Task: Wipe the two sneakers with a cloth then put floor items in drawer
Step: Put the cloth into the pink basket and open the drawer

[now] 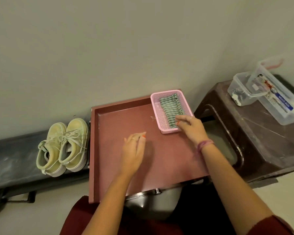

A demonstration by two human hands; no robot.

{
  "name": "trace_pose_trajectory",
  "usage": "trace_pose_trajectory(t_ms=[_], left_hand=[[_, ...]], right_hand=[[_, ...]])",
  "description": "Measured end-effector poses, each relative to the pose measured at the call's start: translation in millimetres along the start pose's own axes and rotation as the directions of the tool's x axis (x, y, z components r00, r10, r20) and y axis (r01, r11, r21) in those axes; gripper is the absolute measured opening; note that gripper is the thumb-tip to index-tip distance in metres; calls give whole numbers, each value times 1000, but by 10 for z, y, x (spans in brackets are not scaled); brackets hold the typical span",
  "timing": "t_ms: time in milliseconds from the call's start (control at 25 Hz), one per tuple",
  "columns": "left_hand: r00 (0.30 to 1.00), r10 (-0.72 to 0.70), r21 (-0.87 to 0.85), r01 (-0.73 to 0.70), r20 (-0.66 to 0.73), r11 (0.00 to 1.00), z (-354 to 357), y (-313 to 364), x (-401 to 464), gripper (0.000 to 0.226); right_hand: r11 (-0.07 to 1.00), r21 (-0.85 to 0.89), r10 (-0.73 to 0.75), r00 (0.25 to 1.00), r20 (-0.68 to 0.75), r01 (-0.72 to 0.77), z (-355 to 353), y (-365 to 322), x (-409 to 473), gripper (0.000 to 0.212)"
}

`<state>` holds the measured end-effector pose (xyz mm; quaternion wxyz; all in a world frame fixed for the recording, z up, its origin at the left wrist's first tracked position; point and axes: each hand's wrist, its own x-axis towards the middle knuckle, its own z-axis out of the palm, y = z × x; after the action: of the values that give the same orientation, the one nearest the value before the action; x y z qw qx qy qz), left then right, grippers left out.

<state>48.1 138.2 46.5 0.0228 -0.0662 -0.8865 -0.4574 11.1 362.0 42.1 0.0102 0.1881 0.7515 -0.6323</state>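
A wide reddish-brown pulled-out drawer (119, 122) holds a pink perforated plastic basket (157, 112) in its far right corner, with a folded green-and-white striped cloth (171, 107) inside. The right hand (191, 127) pinches the cloth's near end; the left hand (134, 148) hovers (fingers (139, 135) relaxed) over the drawer floor. Two pale yellow lace-up sneakers (63, 145) stand left on a dark low bench (12, 158).

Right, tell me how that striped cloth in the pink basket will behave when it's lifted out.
The striped cloth lies loosely folded with soft creases, so it will probably droop and unfold from wherever it's pinched. It looks thin, likely very light. The pink basket looks like light plastic mesh and might shift if the cloth snags.
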Motion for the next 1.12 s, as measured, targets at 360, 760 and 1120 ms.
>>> trace_pose_trajectory(t_ms=[360,760,1120], left_hand=[[821,-563,-671,364,-95,646,-710,-357,-1180,24],[706,-708,-877,356,27,322,-689,-470,-1494,26],[761,-646,-658,519,63,547,-409,-600,-1543,21]], right_hand=[[993,-98,60,992,-113,-71,727,977,-1793,14],[418,-890,452,809,377,181,990,1530,-1772,80],[259,-941,373,876,307,219,1066,1620,-1746,70]])
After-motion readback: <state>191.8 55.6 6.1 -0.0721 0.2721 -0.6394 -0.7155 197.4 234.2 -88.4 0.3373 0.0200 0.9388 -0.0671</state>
